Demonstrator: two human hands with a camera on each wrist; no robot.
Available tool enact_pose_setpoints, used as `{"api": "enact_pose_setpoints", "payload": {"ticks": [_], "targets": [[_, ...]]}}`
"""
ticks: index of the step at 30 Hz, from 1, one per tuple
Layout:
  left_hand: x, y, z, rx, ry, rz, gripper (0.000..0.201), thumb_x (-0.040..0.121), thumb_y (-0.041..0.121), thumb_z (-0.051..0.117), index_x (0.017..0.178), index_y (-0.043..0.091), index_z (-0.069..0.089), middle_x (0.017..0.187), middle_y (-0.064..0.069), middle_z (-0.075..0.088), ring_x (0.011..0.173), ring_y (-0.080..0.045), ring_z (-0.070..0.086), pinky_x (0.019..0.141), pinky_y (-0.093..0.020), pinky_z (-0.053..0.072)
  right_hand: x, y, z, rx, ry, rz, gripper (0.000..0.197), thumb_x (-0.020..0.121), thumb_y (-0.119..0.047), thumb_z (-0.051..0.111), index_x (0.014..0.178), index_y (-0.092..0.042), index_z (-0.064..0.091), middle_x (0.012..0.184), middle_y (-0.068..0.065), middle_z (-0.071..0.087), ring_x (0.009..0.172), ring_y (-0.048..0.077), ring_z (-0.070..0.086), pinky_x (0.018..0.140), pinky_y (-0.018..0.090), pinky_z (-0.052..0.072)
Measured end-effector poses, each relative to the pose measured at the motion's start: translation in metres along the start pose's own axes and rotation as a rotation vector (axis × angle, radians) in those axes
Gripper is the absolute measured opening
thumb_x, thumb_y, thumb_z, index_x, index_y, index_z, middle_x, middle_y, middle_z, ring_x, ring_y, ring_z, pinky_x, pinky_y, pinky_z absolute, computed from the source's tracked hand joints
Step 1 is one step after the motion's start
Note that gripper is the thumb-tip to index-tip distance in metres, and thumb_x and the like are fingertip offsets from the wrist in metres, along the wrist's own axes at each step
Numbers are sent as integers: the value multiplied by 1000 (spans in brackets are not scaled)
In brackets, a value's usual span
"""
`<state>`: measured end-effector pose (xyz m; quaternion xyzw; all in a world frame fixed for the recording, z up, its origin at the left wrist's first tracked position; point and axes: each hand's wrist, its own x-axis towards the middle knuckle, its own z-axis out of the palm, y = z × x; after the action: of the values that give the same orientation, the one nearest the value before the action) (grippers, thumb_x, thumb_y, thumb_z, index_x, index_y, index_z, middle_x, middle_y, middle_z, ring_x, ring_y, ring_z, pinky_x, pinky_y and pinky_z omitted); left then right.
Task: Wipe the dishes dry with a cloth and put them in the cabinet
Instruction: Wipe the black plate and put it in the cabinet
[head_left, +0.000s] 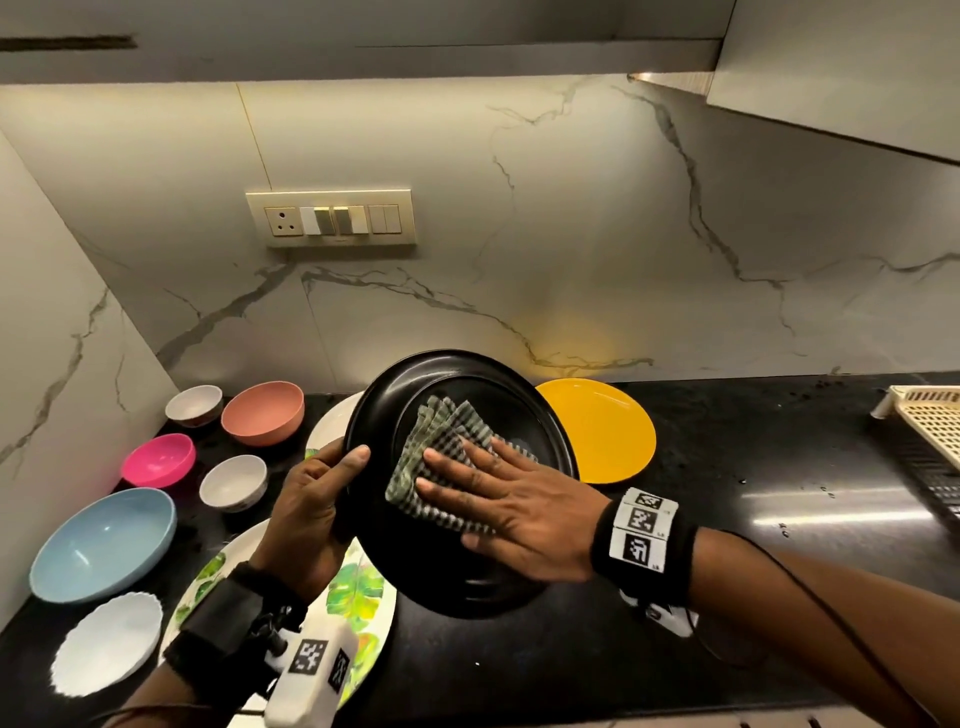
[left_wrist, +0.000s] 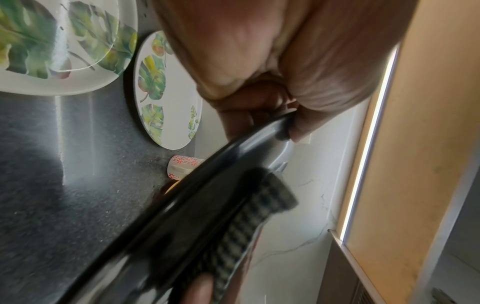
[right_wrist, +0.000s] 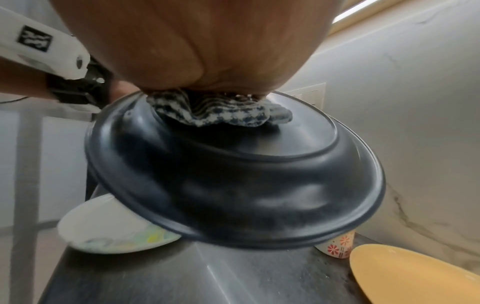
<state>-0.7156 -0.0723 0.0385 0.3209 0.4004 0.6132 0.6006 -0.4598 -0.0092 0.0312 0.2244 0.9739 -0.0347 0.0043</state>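
On the black counter (head_left: 727, 519), under a marble wall (head_left: 623, 234) with a switch panel (head_left: 331, 218): bowls crowd the counter's left end, a pink bowl (head_left: 158, 461) and a blue bowl (head_left: 102, 545) among them. Yellow plate (head_left: 602, 431) at the counter's back, leaf-print plate (head_left: 358, 587) at its front left, cream basket (head_left: 930, 415) at its right end. Over the counter's middle you hold the black plate (head_left: 441, 571) tilted: round, glossy, raised rim. Your left hand (head_left: 311, 499) grips its left rim, thumb in front, fingers curled behind. Your right hand (head_left: 514, 509) lies flat, fingers straight and spread, pressing a folded checked cloth (head_left: 441, 441) on the plate's centre.
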Motion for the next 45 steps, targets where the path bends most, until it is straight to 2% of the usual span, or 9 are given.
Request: {"api": "enact_pose_setpoints", "payload": {"ticks": [4,14,17,21,25,32,38,41,45], "targets": [[-3,3,5,14,-29,16,35,99,10,54,130,6,70,132,-22,69,116,-33,72,86,-34,64,13,19,-4,118,82,146,65,113,-52,23,161,-46,-19,168,-19,-32,157,14,-29,130,44,-13],[2,10,3,-42,73,102,35,106,6,50,138,6,64,132,-18,71,119,-31,71,90,-34,63,4,55,17,698,187,496,64,113,-50,29,165,-40,-7,171,-16,-23,156,0,-21,132,35,-4],[5,11,4,-55,137,143,31,105,6,51,130,6,69,125,-17,74,109,-27,75,86,-32,64,-3,47,25,917,200,559,62,115,-44,31,165,-35,-4,172,-17,-14,149,-7,-17,125,23,-6],[14,12,-1,-66,218,177,33,104,8,52,135,6,66,121,-15,75,105,-26,76,79,-34,65,-11,28,36,1024,159,562,62,114,-44,32,164,-35,-4,172,-18,-5,153,-5,-9,124,21,-2],[22,10,-9,-65,249,185,33,106,10,51,134,12,68,131,-15,71,120,-30,70,97,-43,59,-17,-1,36,1048,107,513,56,112,-52,33,153,-51,-5,170,-22,-8,158,1,-7,132,34,-1],[33,-5,-8,-59,357,213,35,106,11,53,139,10,65,135,-20,68,129,-40,63,111,-60,47,-19,-42,29,1114,-23,357,50,111,-51,39,152,-63,13,168,-31,3,154,-6,1,130,28,1],[29,-7,-4,-28,335,201,28,106,12,55,128,15,71,131,-17,71,120,-33,70,100,-49,58,-18,-43,24,1233,-50,312,60,102,-55,47,160,-40,39,165,-18,38,154,3,30,131,38,18],[24,-7,-4,-17,288,183,26,106,12,54,122,15,74,122,-14,76,111,-30,74,90,-45,63,-26,-37,16,1362,2,338,52,103,-45,48,145,-17,60,145,6,64,137,25,57,121,48,39],[21,-9,-16,11,293,197,28,106,11,54,127,14,72,125,-13,75,111,-27,74,88,-38,64,-52,-15,16,1389,96,383,54,101,-41,50,131,2,64,131,18,70,124,37,64,111,50,47]]}}
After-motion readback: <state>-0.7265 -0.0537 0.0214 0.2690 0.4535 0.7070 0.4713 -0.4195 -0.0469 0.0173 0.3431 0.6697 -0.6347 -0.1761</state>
